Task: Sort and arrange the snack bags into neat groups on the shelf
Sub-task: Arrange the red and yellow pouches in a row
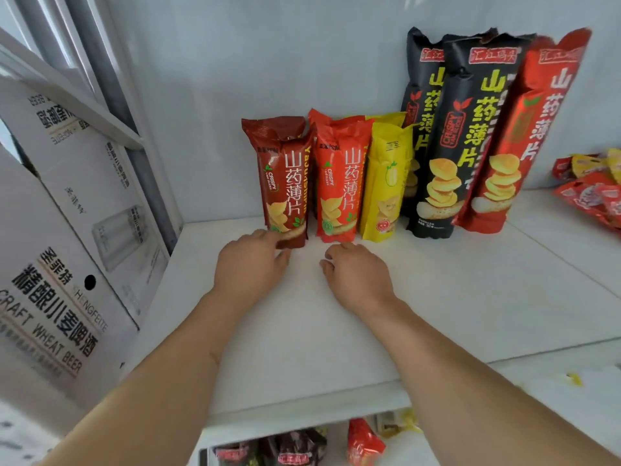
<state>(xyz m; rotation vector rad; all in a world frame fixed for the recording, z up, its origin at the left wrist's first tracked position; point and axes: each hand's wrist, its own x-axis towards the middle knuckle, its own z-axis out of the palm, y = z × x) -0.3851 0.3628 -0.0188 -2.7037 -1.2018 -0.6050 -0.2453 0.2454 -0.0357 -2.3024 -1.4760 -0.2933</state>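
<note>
The left hand (pixel 252 264) reaches in with loosely spread fingers whose tips touch the bottom corner of the dark red bag (pixel 285 183), while the right hand (pixel 356 274) rests on the shelf (pixel 437 297) just before the orange-red bag (pixel 337 183), fingers loosely curled and holding nothing. The small bags stand upright in a row against the back wall: dark red, orange-red, then yellow bag (pixel 383 183), each touching its neighbour. Right of them lean two tall black bags (pixel 460 136) and a tall red bag (pixel 517 136).
</note>
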